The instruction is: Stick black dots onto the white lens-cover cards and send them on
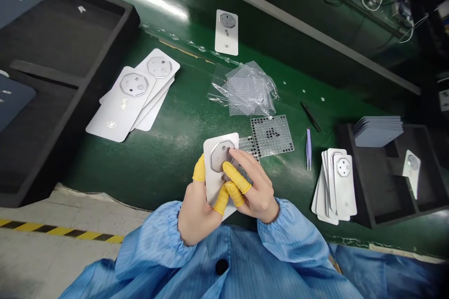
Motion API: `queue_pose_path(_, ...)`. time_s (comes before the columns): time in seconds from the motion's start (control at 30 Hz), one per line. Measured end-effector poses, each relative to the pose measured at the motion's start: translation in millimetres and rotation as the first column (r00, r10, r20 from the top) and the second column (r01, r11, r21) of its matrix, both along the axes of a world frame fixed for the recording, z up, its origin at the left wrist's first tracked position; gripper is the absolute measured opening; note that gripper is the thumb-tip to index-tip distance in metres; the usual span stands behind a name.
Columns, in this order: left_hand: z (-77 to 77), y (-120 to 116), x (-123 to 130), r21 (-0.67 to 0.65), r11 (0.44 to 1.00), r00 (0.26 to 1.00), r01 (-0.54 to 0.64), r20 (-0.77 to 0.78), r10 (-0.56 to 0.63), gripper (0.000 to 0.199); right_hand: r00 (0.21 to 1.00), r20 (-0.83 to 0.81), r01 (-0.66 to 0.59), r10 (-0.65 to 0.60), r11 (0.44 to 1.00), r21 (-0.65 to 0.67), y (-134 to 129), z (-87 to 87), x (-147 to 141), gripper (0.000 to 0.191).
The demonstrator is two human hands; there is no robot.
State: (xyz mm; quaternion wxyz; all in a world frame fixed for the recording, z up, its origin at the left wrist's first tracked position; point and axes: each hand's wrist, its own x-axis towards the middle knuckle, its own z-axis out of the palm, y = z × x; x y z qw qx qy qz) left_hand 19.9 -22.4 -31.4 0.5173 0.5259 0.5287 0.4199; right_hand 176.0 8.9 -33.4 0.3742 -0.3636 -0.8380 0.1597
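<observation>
My left hand grips a white phone back cover by its sides, with the camera plate facing up. Yellow finger cots cover its thumb and a fingertip. My right hand is bent over the same cover. Its fingertips press at the octagonal camera plate, and two of them wear yellow cots. Any tiny part under those fingertips is hidden. Partly behind the right hand lies a clear sheet with black dots; another dotted sheet lies beside it.
Stacked white covers lie to the left and right. Clear plastic bags, black tweezers and purple tweezers lie on the green table. One cover rests farther back. Black trays flank both sides.
</observation>
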Motion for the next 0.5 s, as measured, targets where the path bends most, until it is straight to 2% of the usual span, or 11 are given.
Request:
queue_pose_path(0.1,1.6,2.4,1.0,0.062,0.998,0.992,-0.001,-0.124,0.008,0.066,1.0,0.013,0.007,-0.007,1.0,-0.022,-0.8,1.8,-1.6,0.052)
queue_pose_path(0.17,2.6,2.9,1.3,0.083,0.996,0.988,-0.013,-0.149,0.025,0.065,1.0,0.018,-0.002,0.003,0.999,-0.035,-2.1,2.3,-2.1,0.053)
queue_pose_path(0.33,1.4,-2.1,-1.4,0.016,1.0,1.0,-0.009,-0.015,0.009,0.078,0.998,-0.07,-0.008,0.006,0.999,-0.035,-4.9,1.2,-0.2,0.05)
queue_pose_path(0.5,-1.4,-2.5,-0.9,-0.027,0.999,0.999,-0.034,-0.008,0.034,0.076,0.999,0.017,-0.026,0.027,0.998,-0.064,-3.4,0.6,-1.4,0.056)
